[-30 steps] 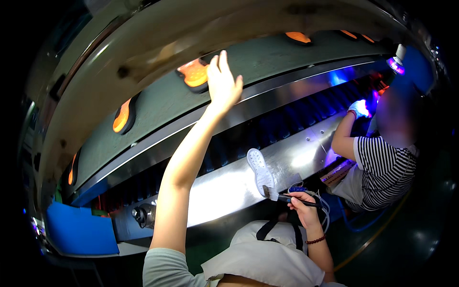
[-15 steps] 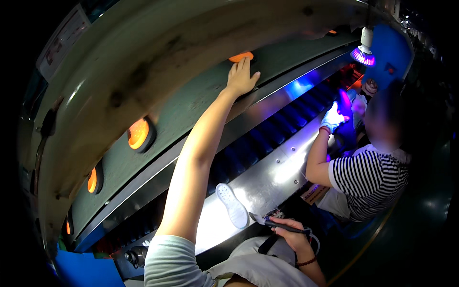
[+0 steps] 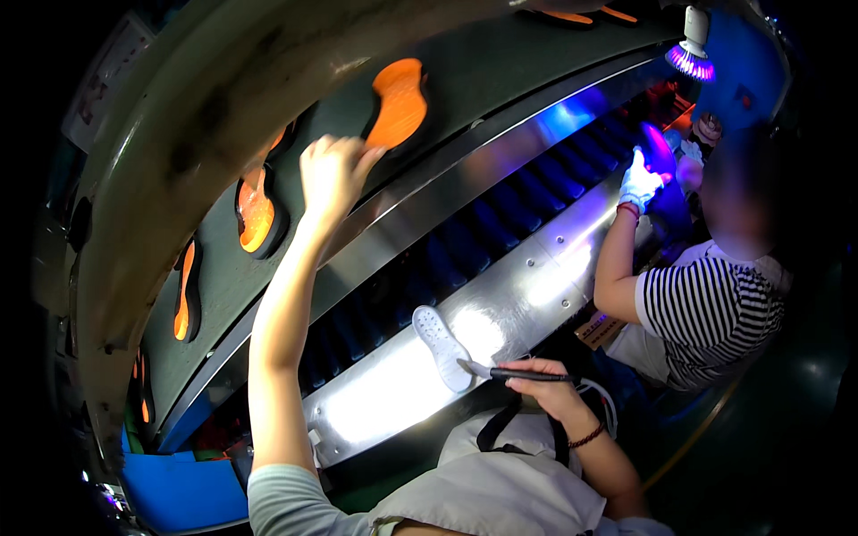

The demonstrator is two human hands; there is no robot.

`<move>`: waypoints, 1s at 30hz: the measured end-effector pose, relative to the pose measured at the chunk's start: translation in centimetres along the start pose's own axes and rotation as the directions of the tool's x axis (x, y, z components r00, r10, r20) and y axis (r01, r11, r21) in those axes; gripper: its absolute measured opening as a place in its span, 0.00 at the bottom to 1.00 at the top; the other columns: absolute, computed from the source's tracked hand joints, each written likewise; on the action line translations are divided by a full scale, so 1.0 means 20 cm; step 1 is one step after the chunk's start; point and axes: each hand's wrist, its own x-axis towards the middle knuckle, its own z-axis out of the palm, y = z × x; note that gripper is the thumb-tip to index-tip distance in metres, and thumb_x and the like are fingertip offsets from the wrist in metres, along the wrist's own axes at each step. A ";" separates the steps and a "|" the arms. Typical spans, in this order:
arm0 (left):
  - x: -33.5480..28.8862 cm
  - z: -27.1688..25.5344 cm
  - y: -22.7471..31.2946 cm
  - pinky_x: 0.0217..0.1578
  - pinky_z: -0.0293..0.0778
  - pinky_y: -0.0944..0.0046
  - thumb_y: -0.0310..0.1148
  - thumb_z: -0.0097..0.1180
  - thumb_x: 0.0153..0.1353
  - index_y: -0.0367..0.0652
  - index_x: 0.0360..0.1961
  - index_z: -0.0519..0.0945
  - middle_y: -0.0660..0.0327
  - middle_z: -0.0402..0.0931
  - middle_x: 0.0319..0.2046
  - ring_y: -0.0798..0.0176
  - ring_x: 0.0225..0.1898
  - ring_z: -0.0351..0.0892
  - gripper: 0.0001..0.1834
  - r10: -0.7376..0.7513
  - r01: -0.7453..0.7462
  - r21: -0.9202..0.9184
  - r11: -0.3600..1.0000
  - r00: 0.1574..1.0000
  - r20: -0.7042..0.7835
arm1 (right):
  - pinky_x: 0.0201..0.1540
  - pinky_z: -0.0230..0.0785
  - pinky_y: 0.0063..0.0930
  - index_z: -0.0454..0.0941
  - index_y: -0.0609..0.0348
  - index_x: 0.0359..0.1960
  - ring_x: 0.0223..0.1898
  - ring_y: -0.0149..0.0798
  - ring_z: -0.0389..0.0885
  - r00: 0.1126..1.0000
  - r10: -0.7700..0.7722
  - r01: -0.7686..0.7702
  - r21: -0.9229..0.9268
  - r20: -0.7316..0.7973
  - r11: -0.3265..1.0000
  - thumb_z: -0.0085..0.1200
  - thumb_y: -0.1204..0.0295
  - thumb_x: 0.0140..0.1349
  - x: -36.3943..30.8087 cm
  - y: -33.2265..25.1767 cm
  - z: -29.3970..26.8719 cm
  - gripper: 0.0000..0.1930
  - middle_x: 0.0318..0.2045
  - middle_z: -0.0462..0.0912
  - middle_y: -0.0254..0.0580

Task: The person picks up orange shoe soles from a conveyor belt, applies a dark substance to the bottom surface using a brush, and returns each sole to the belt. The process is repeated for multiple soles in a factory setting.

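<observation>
My left hand point(image 3: 332, 174) is over the green conveyor belt point(image 3: 326, 89), fingers curled loosely and thumb held apart, with nothing visible in it. The thumb tip is close to the near end of an orange sole with a dark rim point(image 3: 399, 103); whether they touch I cannot tell. My right hand point(image 3: 547, 386) grips a brush point(image 3: 527, 375) by its black handle. Its flat tip meets the near end of a white, perforated shoe sole point(image 3: 438, 344), which lies on the shiny metal ledge point(image 3: 380, 415).
More orange soles point(image 3: 256, 214) line the belt under a curved, stained hood point(image 3: 206, 134). Dark soles point(image 3: 483, 241) fill a channel between belt and ledge. At right, a co-worker in a striped top point(image 3: 697, 313) works under a purple lamp point(image 3: 690, 61). A blue bin point(image 3: 183, 491) stands lower left.
My left hand has drawn back leftward from the far part of the belt, and the orange sole near it shows fully. The brush tip has moved from beside the white sole onto it.
</observation>
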 end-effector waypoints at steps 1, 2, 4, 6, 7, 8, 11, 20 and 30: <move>-0.11 -0.09 -0.02 0.37 0.63 0.62 0.41 0.57 0.48 0.43 0.20 0.78 0.62 0.74 0.20 0.60 0.30 0.71 0.12 -0.036 0.031 -0.112 0.993 0.998 -0.043 | 0.45 0.66 0.18 0.76 0.66 0.39 0.39 0.28 0.76 1.000 -0.019 0.019 0.020 0.023 1.000 0.55 0.82 0.49 0.02 0.00 0.01 0.13 0.38 0.79 0.42; -0.20 -0.16 -0.02 0.37 0.64 0.63 0.39 0.58 0.49 0.42 0.19 0.77 0.62 0.73 0.19 0.60 0.30 0.71 0.12 -0.070 0.049 -0.228 0.972 0.994 -0.083 | 0.45 0.66 0.16 0.77 0.64 0.40 0.38 0.26 0.76 0.998 -0.046 0.044 0.044 0.038 0.998 0.56 0.80 0.49 0.04 0.01 0.02 0.13 0.36 0.79 0.38; -0.39 -0.37 0.04 0.36 0.65 0.63 0.33 0.56 0.52 0.39 0.17 0.74 0.60 0.71 0.19 0.62 0.28 0.70 0.11 -0.204 0.094 -0.383 0.919 0.945 -0.257 | 0.44 0.66 0.17 0.76 0.65 0.39 0.37 0.26 0.75 0.997 -0.077 0.077 -0.005 0.006 0.997 0.55 0.80 0.50 0.06 0.02 0.07 0.13 0.36 0.79 0.38; -0.61 -0.38 0.04 0.38 0.66 0.63 0.37 0.48 0.58 0.38 0.23 0.73 0.58 0.70 0.24 0.64 0.28 0.69 0.13 -0.386 -0.068 -0.656 0.752 0.761 -0.521 | 0.44 0.66 0.17 0.76 0.65 0.39 0.37 0.26 0.75 1.000 -0.021 0.021 0.008 -0.010 1.000 0.55 0.80 0.50 0.07 0.02 0.10 0.13 0.36 0.79 0.38; -0.68 -0.38 0.11 0.40 0.67 0.62 0.41 0.42 0.61 0.38 0.27 0.72 0.59 0.71 0.26 0.64 0.30 0.69 0.16 -0.596 -0.084 -0.800 0.595 0.620 -0.509 | 0.43 0.66 0.18 0.75 0.65 0.39 0.37 0.26 0.75 1.000 -0.010 0.011 0.015 -0.023 1.000 0.55 0.80 0.50 0.09 0.03 0.11 0.12 0.36 0.79 0.38; -0.74 -0.39 0.20 0.41 0.68 0.61 0.44 0.35 0.64 0.37 0.31 0.71 0.59 0.71 0.28 0.64 0.32 0.70 0.21 -0.780 -0.133 -0.895 0.426 0.447 -0.438 | 0.41 0.66 0.17 0.76 0.64 0.38 0.35 0.25 0.74 0.998 -0.038 0.038 0.004 -0.045 0.999 0.55 0.80 0.50 0.09 0.03 0.13 0.12 0.34 0.79 0.36; -0.86 -0.32 0.23 0.39 0.74 0.60 0.31 0.40 0.56 0.33 0.37 0.69 0.55 0.72 0.31 0.59 0.36 0.73 0.12 -0.915 -0.011 -0.999 -0.042 0.402 0.034 | 0.37 0.65 0.15 0.76 0.63 0.38 0.32 0.23 0.73 0.986 -0.121 0.125 0.021 -0.119 0.992 0.55 0.79 0.50 0.07 0.04 0.16 0.12 0.32 0.79 0.35; -1.38 -0.37 0.07 0.47 0.70 0.57 0.27 0.50 0.46 0.27 0.48 0.67 0.45 0.71 0.45 0.49 0.43 0.75 0.25 -0.305 0.188 -0.656 -0.731 0.769 0.561 | 0.36 0.67 0.13 0.74 0.65 0.38 0.31 0.24 0.74 0.958 -0.220 0.237 0.079 -0.182 0.968 0.55 0.82 0.49 -0.11 0.03 0.29 0.12 0.34 0.79 0.39; -1.83 -0.43 0.20 0.53 0.63 0.56 0.32 0.56 0.43 0.31 0.52 0.63 0.47 0.66 0.50 0.51 0.51 0.69 0.33 0.070 0.275 -0.241 -0.931 0.781 0.621 | 0.35 0.65 0.14 0.74 0.65 0.34 0.30 0.25 0.75 0.913 -0.282 0.320 0.088 -0.294 0.943 0.53 0.81 0.50 -0.26 0.05 0.44 0.08 0.34 0.79 0.42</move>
